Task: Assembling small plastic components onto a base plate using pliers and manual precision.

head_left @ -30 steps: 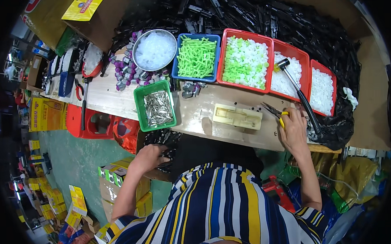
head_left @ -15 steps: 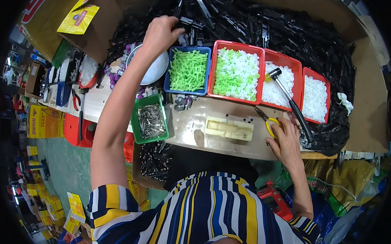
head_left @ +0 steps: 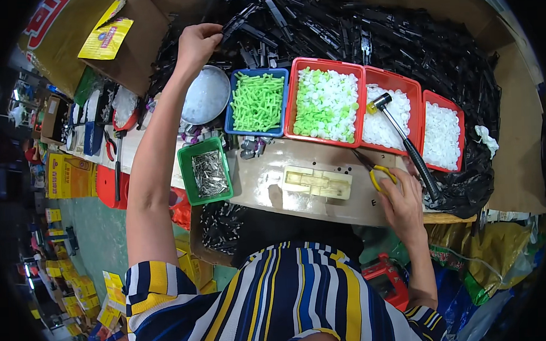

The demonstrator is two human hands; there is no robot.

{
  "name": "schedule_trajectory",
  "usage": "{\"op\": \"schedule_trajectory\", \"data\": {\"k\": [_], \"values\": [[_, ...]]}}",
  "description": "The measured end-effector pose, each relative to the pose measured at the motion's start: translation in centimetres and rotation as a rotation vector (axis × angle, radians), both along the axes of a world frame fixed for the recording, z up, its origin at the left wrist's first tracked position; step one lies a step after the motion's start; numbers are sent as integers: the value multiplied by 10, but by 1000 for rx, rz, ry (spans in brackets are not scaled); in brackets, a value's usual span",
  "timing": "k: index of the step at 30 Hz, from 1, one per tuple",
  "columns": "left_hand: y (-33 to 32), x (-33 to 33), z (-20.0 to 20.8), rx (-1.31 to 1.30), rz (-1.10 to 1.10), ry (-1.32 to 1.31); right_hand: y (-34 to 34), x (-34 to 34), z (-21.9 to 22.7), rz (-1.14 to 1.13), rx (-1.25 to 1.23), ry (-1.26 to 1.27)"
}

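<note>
At the far left of the bench my left hand point(head_left: 198, 48) reaches over a heap of black plastic parts point(head_left: 316, 24). Its thumb and fingers are pinched together at the end of one long, thin black piece. My right hand point(head_left: 403, 205) lies at the right of the bench, fingers curled round the yellow handles of a pair of pliers point(head_left: 381, 174), whose jaws point away from me. Between my arms a cream-coloured block fixture point(head_left: 317, 182) with a recessed channel rests on the bench. Small dark dots lie just behind it.
Trays stand in a row: blue with green pieces point(head_left: 227, 125), red with green and white caps point(head_left: 290, 125), two red with white pieces. A hammer point(head_left: 409, 144) leans across them. At left are a green tray of metal pins point(head_left: 187, 173) and a round bowl point(head_left: 205, 94).
My left hand has moved left and slightly nearer the heap's left part, its fingers now pinched. The right hand stays at the pliers, its fingers curled a little more round the handles.
</note>
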State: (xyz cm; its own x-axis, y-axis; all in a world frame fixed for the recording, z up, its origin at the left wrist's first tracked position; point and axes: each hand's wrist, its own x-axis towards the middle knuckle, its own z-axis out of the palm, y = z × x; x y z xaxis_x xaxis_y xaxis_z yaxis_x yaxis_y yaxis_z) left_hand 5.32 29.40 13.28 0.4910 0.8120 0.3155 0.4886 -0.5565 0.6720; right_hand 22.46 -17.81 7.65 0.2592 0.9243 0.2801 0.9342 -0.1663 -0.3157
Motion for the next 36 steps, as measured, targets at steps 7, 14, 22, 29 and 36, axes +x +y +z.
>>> {"op": "schedule_trajectory", "data": {"k": [7, 14, 22, 29, 36], "values": [[-145, -37, 10, -366, -581, 136, 52, -37, 25, 205, 300, -47], [-215, -51, -54, -367, -743, 139, 66, -54, -10, 314, 148, -198], [-231, -52, -73, -200, -585, 138, 70, -54, -32, 301, 91, -92], [-236, -55, -74, -327, -450, 37, 70, -52, -30, 271, 88, -63], [-251, -66, -95, -32, -395, -34, 74, -53, -23, 298, 35, -139]]}}
